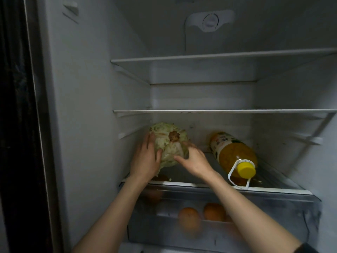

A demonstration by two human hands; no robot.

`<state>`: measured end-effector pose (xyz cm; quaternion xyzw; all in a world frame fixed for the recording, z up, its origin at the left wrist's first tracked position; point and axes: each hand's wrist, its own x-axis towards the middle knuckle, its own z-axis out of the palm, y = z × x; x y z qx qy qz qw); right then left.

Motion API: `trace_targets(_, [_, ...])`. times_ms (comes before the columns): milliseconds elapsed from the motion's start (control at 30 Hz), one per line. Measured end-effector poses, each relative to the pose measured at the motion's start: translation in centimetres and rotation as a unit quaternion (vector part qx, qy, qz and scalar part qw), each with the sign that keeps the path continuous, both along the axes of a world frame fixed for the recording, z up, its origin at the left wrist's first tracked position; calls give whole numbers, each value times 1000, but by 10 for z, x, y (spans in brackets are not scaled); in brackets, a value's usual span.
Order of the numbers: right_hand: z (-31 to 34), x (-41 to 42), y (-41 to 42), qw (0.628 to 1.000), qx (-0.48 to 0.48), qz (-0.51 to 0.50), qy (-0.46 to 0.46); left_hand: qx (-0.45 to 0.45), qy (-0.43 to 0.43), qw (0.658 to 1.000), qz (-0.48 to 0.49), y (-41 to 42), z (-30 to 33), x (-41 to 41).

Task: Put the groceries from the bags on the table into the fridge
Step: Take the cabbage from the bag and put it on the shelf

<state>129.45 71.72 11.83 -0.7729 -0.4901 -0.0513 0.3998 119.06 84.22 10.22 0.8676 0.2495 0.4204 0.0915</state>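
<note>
Left hand (145, 159) and right hand (195, 161) cup cabbage (167, 143) from both sides, grip curled round it, steadying round head on bottom shelf (209, 185) beside bottle (231, 154).

Open fridge (94, 84), lowest shelf (273, 172): cabbage (168, 143) at left, stem end facing out, held between left hand (145, 157) and right hand (193, 159). Oil bottle (231, 154) lying at right, yellow cap forward. Oranges (188, 217) in drawer (273, 216) below. Upper shelves (218, 111) bare.
</note>
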Motion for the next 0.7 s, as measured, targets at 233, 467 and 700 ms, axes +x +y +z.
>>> trace_targets(233, [-10,-26,-48,986,-70,-53,-145,84,55,994,37,-42,-4,-40])
trace_targets(467, [-50,-96,-132,988,-50,-34,-144,104,68,990,72,-145,-46,-131])
trace_targets(700, [-145,-171,-238,992,-91,61,-62,27,121,987,105,-266,-146,-222])
